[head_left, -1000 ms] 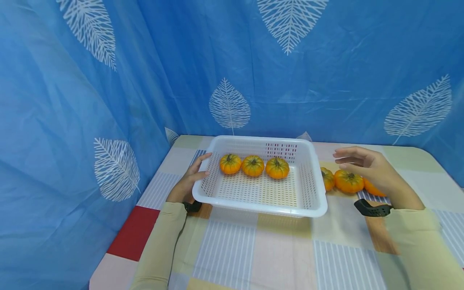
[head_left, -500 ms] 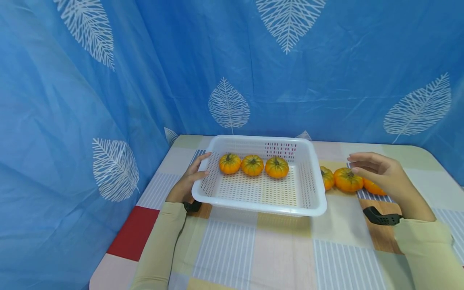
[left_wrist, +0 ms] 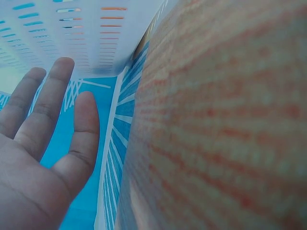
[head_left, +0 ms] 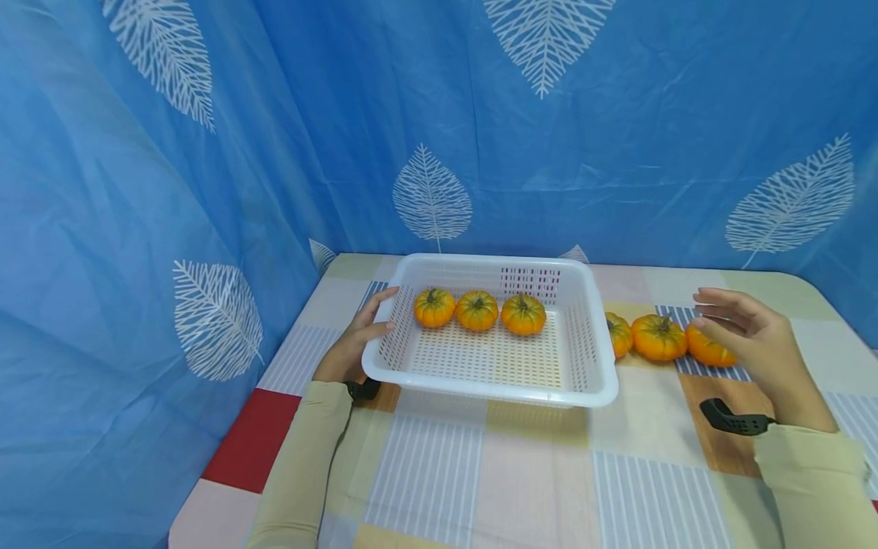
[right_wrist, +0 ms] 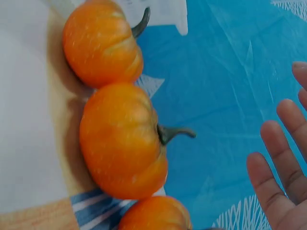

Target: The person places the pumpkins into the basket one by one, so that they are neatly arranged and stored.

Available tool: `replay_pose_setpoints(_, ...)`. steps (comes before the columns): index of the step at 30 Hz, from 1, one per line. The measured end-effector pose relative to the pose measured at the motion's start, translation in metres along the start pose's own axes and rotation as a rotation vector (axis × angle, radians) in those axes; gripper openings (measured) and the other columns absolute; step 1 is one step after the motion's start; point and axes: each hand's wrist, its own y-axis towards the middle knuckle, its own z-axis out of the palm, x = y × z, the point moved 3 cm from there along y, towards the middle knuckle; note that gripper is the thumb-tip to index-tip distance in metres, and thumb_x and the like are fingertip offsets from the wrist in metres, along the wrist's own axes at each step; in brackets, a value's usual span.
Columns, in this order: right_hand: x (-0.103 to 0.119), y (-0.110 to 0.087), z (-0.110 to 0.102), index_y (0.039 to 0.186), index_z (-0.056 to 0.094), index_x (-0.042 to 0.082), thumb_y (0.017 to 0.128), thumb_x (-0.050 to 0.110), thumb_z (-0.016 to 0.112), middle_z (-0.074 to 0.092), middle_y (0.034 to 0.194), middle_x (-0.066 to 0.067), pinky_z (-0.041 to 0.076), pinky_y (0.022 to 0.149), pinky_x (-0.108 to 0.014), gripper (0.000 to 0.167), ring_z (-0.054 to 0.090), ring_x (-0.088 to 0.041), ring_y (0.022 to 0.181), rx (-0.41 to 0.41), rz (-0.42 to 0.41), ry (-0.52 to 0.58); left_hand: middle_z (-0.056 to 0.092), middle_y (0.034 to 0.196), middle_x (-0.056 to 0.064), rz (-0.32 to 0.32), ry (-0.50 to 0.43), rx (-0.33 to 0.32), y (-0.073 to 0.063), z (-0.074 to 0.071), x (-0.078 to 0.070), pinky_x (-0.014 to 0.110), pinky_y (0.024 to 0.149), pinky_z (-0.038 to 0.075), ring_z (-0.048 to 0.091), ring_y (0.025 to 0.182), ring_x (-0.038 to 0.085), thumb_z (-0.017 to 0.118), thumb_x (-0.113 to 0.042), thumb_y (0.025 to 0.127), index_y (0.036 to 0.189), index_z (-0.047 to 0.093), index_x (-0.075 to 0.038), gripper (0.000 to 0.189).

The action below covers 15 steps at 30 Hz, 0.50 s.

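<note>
A white slotted plastic basket stands on the table with three small orange pumpkins in a row inside: a left one, a middle one and a right one. My left hand is at the basket's left side, fingers extended; whether it touches the wall is unclear. To the basket's right, three more pumpkins sit side by side: one partly behind the basket wall, a middle one, and an outer one. My right hand hovers beside the outer one, fingers loosely bent, holding nothing.
A patchwork-patterned cloth covers the table. Blue curtain with white leaf prints hangs behind the table and along its left side. Both wrists carry black bands, such as the right band.
My right hand has moved right and slightly down, away from the middle loose pumpkin, uncovering more of the outer one. My left hand, the basket and all pumpkins have stayed put.
</note>
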Motion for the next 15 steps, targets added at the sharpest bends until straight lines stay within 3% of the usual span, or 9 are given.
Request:
replay_pose_setpoints(9,-0.013,-0.006,-0.010,0.148,0.066,0.018,0.103,0.004,0.071,0.062,0.127,0.029,0.044,0.088,0.001,0.047,0.058,0.011,0.113,-0.103,0.035,-0.017,0.010,0.180,0.015,0.020,-0.009,0.006,0.000,-0.001,-0.001,0.073,0.109,0.045,0.035,0.147,0.054,0.052,-0.017,0.101,0.172,0.013,-0.018,0.081)
replay_pose_setpoints(15,-0.024,-0.011,-0.014,0.152,0.063,0.019,0.104,0.007,0.071,0.060,0.128,0.029,0.042,0.096,0.000,0.050,0.053,0.010,0.117,-0.160,0.099,-0.011,0.011,0.180,0.014,0.018,-0.007,0.007,0.001,-0.002,0.001,0.072,0.108,0.046,0.036,0.146,0.053,0.052,-0.017,0.101,0.172,0.014,-0.020,0.081)
